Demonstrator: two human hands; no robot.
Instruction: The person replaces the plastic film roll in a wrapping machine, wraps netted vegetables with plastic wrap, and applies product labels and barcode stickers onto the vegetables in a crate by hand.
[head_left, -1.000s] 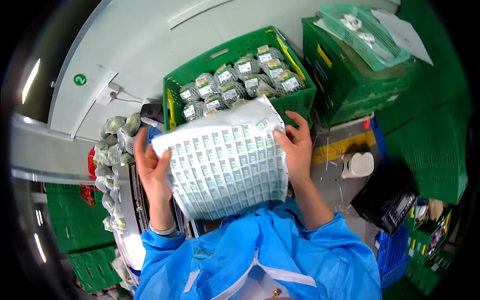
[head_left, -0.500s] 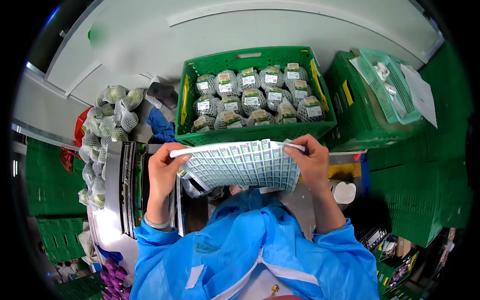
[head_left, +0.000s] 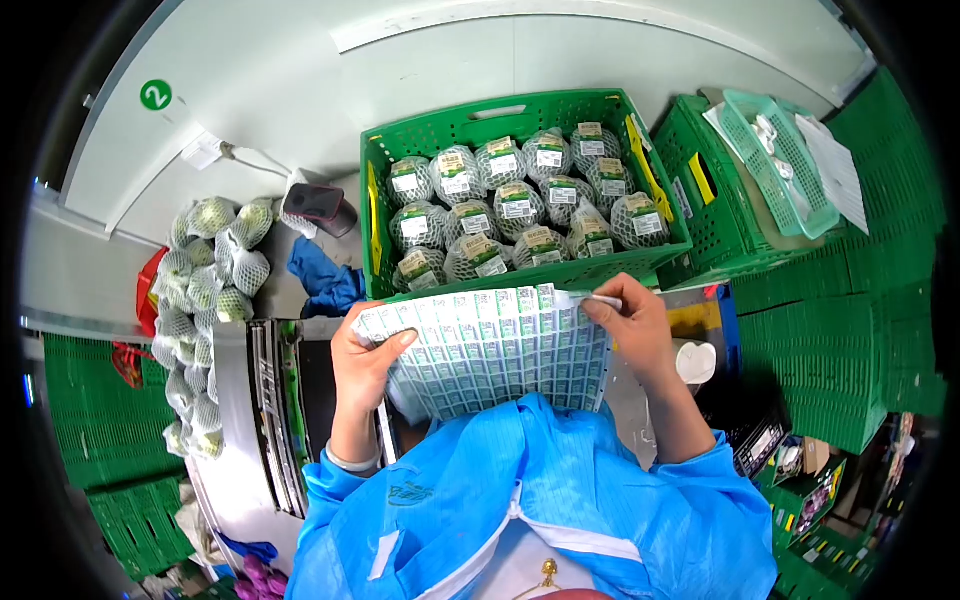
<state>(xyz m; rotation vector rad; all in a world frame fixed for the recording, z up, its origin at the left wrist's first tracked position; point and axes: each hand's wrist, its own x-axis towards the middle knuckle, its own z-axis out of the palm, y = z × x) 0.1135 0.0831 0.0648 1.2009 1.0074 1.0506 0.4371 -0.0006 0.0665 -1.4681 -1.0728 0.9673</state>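
Note:
A wide sheet of printed labels (head_left: 505, 345) hangs between my hands, its rows of small green and white stickers facing up. My left hand (head_left: 365, 355) pinches its left edge, thumb on top. At the upper right corner my right hand (head_left: 640, 325) grips the sheet's edge between thumb and fingers. Just beyond the sheet stands a green crate (head_left: 500, 112) holding rows of round produce in white foam nets (head_left: 515, 203), each with a label on it. The lower edge of the sheet lies close to my blue jacket.
Netted produce without visible labels (head_left: 205, 260) is heaped at the left, near a dark device (head_left: 320, 208) and a blue cloth (head_left: 322, 278). At the right, a pale green basket (head_left: 785, 165) rests on another green crate (head_left: 690, 190). Stacked green crates (head_left: 810, 370) stand further right.
The sheet has tilted so more of its printed face shows. My left hand has shifted right, its thumb now lying over the labels. The camera view has moved slightly.

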